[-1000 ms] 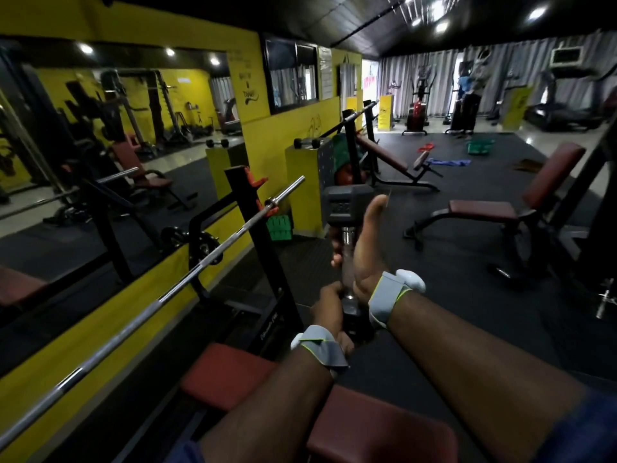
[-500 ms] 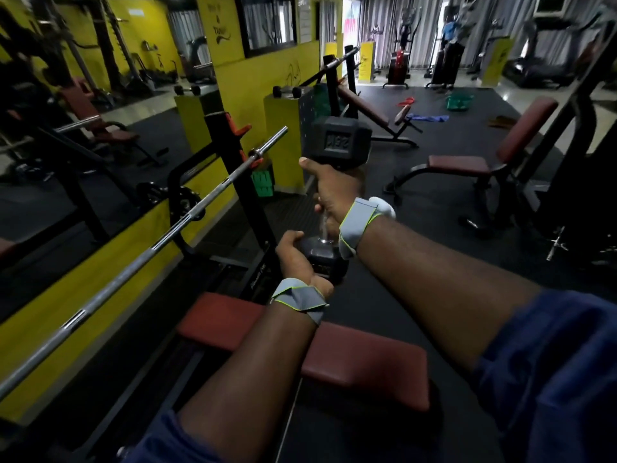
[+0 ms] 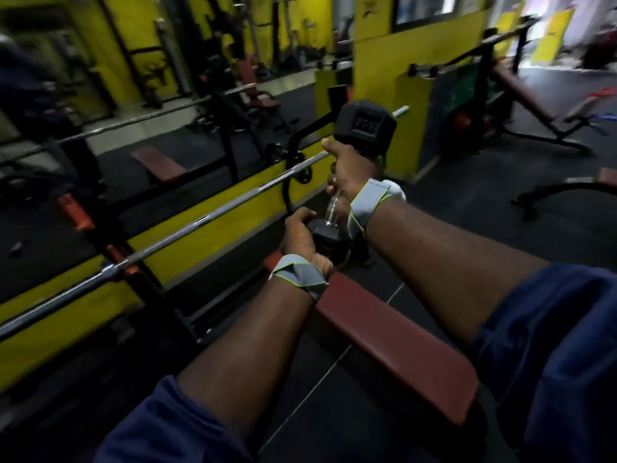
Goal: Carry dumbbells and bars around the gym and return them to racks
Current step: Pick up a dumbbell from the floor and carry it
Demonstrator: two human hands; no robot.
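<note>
I hold a black hex dumbbell (image 3: 365, 127) upright in front of me, above a red bench pad (image 3: 394, 342). My right hand (image 3: 350, 172) is wrapped around its chrome handle just under the upper head. My left hand (image 3: 302, 238) cups the lower head from the left side. Both wrists wear grey straps with green edging. A long chrome barbell (image 3: 200, 220) rests on a black bench-press rack (image 3: 133, 279) to my left, running from lower left toward the dumbbell.
A mirror and a yellow wall (image 3: 207, 228) run along the left. Yellow and black boxes (image 3: 434, 121) stand ahead. An incline bench (image 3: 541, 108) and another bench (image 3: 567, 188) stand to the right on the dark rubber floor.
The view has swung left and down, bringing the mirror and barbell more into view. The dumbbell stays upright in both hands, my right thumb now folded around the handle.
</note>
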